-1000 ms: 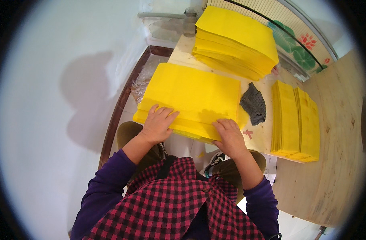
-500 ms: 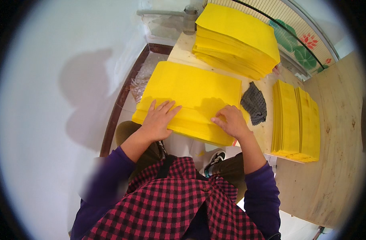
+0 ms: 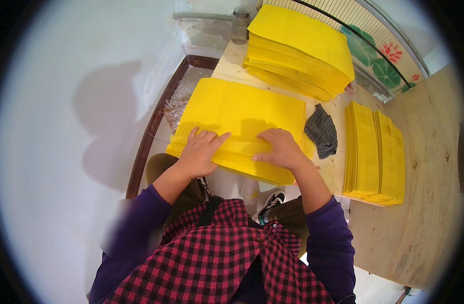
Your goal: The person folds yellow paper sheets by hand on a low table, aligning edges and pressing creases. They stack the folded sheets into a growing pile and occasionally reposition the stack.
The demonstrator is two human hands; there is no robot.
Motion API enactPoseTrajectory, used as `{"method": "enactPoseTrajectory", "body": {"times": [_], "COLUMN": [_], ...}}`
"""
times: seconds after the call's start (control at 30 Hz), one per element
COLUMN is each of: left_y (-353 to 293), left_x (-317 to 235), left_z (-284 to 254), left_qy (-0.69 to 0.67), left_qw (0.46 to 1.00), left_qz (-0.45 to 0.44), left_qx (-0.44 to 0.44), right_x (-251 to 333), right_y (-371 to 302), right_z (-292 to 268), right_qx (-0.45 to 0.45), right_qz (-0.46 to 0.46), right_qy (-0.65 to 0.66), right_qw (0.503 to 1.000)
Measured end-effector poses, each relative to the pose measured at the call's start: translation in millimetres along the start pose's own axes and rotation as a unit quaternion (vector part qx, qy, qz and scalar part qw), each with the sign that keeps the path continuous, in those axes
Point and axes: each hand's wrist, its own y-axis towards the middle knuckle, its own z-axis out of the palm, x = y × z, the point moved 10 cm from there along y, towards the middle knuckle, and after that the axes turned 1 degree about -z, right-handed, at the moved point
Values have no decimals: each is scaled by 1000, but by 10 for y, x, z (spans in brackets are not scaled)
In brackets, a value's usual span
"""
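Note:
A pile of large yellow sheets (image 3: 247,104) lies at the near edge of the table, with a crease or folded strip running along its near side. My left hand (image 3: 199,152) rests on the near left part of this pile, thumb stretched out and fingers slightly bent. Over the near right part is my right hand (image 3: 282,148), its thumb and forefinger apart with nothing visible between them. Whether its fingertips press on the top sheet, I cannot tell. Just right of the pile lies a crumpled dark grey cloth (image 3: 321,131).
A tall yellow stack (image 3: 298,35) stands at the back of the wooden table (image 3: 232,63). Two yellow bundles (image 3: 376,154) sit at the right, beside a wooden panel (image 3: 424,202). A clear jar (image 3: 240,25) stands at the back left. Clear plastic wrapping (image 3: 184,96) lies left of the table.
My right hand has moved left over the pile, and its thumb and forefinger have spread. The left hand stays in place, its fingers a little more bent.

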Motion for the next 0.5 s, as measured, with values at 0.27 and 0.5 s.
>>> {"method": "enactPoseTrajectory", "body": {"times": [0.27, 0.5], "left_y": [-106, -191], "left_x": [-73, -66], "left_z": [-87, -103], "left_qy": [-1, -26], "left_qw": [998, 991], "left_qz": [37, 84], "left_qx": [-57, -104], "right_x": [370, 572], "right_y": [-262, -467], "right_z": [39, 117], "right_qx": [49, -1], "right_qz": [7, 25], "right_qy": [-29, -81], "right_qw": [998, 996]}}
